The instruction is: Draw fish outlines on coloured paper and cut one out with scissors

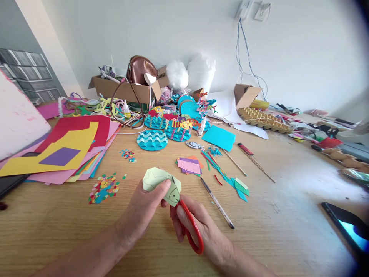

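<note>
My left hand (152, 200) pinches a pale green piece of paper (154, 177) that has a fish drawn on it in dark line. The thumb lies across the drawing, and the fish's head points down to the right. Red-handled scissors (192, 227) are gripped in my right hand (198, 219), just below the paper's lower right edge. The scissor blades are mostly hidden behind the paper and my fingers, so how far they are apart does not show. Beyond my hands lies a small stack of coloured paper pieces (188, 165), the pink top one bearing a faint drawing.
Paper dots (104, 189) and coloured sheets (66, 150) lie left. A pen (217, 203), paper strips (216, 166) and a blue sheet (219, 137) are to the right. Wavy blue bases (152, 140) with paper fish stand farther back. A phone (346, 227) lies at the right edge.
</note>
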`<state>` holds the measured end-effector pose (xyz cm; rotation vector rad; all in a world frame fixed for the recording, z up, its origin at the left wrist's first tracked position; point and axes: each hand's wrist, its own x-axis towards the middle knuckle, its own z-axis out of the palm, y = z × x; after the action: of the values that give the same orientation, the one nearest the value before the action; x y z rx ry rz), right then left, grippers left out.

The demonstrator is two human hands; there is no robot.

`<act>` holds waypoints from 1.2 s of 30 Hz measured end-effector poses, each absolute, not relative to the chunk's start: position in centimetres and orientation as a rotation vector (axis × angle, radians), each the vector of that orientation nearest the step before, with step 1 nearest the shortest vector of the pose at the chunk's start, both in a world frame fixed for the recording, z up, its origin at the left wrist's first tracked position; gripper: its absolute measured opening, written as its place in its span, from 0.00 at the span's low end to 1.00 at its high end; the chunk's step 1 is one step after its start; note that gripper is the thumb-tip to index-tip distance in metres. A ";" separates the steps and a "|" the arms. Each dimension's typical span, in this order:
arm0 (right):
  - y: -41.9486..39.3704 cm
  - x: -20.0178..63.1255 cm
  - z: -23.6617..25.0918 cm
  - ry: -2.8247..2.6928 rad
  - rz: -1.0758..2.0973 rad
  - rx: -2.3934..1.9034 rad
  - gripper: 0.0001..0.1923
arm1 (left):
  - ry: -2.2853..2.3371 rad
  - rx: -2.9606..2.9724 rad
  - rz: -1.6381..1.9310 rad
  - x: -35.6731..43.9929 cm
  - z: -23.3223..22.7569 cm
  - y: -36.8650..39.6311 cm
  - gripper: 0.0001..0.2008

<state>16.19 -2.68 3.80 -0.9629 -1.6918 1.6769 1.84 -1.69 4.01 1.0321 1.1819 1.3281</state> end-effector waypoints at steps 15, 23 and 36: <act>-2.6 16.2 3.7 -1.736 1.626 -0.993 0.24 | 1.133 0.971 1.315 2.0 3.9 -1.8 0.07; -2.6 16.2 3.4 -1.745 1.613 -0.999 0.23 | 1.114 0.968 1.304 1.9 3.7 -1.6 0.07; -2.7 16.3 3.7 -1.774 1.588 -1.054 0.24 | 1.141 1.003 1.281 1.6 3.4 -1.7 0.08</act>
<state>16.29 -2.68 3.73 -1.0537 -1.7737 1.5884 1.60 -1.68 3.38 1.0033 1.1414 1.2806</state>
